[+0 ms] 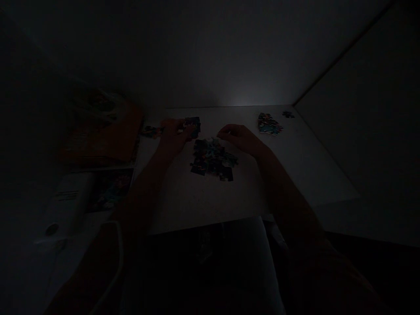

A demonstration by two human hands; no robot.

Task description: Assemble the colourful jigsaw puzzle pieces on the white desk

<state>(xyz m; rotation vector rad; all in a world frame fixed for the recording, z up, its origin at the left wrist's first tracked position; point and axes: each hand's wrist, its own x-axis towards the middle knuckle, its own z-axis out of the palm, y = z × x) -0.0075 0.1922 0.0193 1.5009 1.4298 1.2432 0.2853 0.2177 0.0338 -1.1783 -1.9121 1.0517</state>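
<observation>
The scene is very dark. On a white table (197, 205) lies a joined cluster of jigsaw pieces (212, 159). My left hand (173, 135) rests just left of and above it, fingers closed on a small dark clump of pieces (193, 124). My right hand (239, 136) hovers over the cluster's upper right edge, fingers curled downward; I cannot make out anything in them. A few loose pieces (151, 131) lie left of my left hand.
Another heap of pieces (269, 124) and a single piece (288, 114) lie at the far right. An orange puzzle box (101, 135) and a picture sheet (110, 188) sit at the left, with a white object (67, 203) beside them. Walls close the back and right.
</observation>
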